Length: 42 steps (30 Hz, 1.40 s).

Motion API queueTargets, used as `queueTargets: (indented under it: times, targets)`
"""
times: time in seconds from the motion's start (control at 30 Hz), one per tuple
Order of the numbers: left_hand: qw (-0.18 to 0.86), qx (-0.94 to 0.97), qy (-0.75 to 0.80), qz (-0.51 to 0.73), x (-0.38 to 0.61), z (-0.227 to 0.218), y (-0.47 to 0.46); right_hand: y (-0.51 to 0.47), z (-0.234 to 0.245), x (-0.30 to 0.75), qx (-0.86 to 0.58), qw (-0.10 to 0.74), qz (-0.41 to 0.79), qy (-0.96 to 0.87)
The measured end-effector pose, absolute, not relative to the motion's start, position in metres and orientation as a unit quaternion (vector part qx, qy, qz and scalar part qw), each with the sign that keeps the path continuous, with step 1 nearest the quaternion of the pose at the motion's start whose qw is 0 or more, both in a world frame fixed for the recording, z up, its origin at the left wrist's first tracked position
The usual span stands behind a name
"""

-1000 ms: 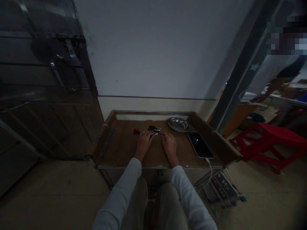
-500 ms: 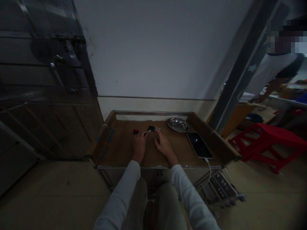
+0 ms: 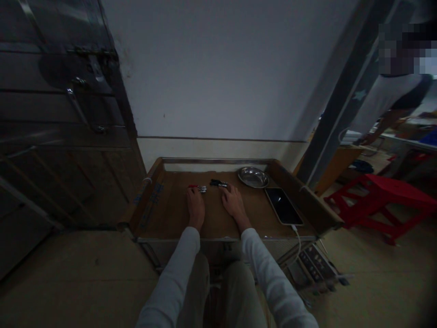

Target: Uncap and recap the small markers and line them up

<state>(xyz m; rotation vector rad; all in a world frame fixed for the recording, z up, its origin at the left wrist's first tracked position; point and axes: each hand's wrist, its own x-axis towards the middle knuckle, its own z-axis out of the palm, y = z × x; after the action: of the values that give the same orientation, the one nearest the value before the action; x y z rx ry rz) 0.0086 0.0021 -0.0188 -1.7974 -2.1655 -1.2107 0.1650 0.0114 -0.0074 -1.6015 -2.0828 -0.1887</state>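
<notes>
A second ago the hands were close together near mid-bench; now they stand apart. The left hand (image 3: 195, 205) has gone to the red pieces (image 3: 193, 186), at ten o'clock from the middle of the bench (image 3: 177, 209), its fingers bent down over them; whether it grips one, I cannot tell. The right hand (image 3: 232, 200), loosely curved, has its fingertips at the near edge of the black pieces (image 3: 215, 182), at twelve; its hold is unclear too. So each hand now attends to its own cluster. Both clusters look small and slim, coloured leftward, shiny silver rightward.
</notes>
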Motion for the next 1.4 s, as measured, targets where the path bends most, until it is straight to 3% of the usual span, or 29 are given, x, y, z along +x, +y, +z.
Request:
queueTargets:
  times: [0.57, 0.83, 1.4]
  targets:
    - [0.085, -0.737, -0.603, -0.293, 0.033, -0.011, 0.013, 0.018, -0.001, 0.165, -0.608, 0.218, -0.084, -0.759]
    - [0.114, -0.734, -0.623, -0.245, 0.040, -0.012, 0.027, 0.020, -0.003, 0.165, -0.636, 0.226, -0.096, -0.732]
    - [0.071, -0.771, -0.566, -0.284, 0.037, -0.017, 0.030, 0.024, -0.005, 0.169, -0.595, 0.234, -0.051, -0.767]
